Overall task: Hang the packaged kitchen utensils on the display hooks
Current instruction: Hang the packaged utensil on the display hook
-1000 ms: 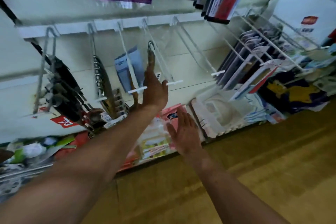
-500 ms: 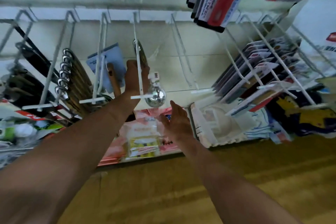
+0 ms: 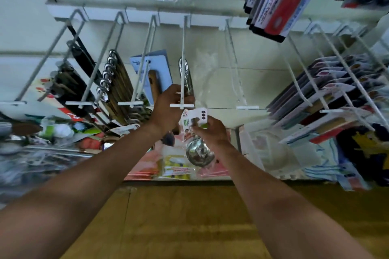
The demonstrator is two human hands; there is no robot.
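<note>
Closest to me, the packaged ladle hangs bowl-down in its clear sleeve, just under the right hand, which pinches the printed card between thumb and fingertips. The left hand is a little higher and farther in. Its fingers are curled, it seems, round the ladle's handle, right behind the crossbar tip of the display hook. From there the ladle's long axis runs up and away along the wire, ending in a steel loop about midway back. Whether that loop is threaded on I cannot tell. The left hand is nearer it, so I'd judge that any sliding toward the rail falls to that hand.
</note>
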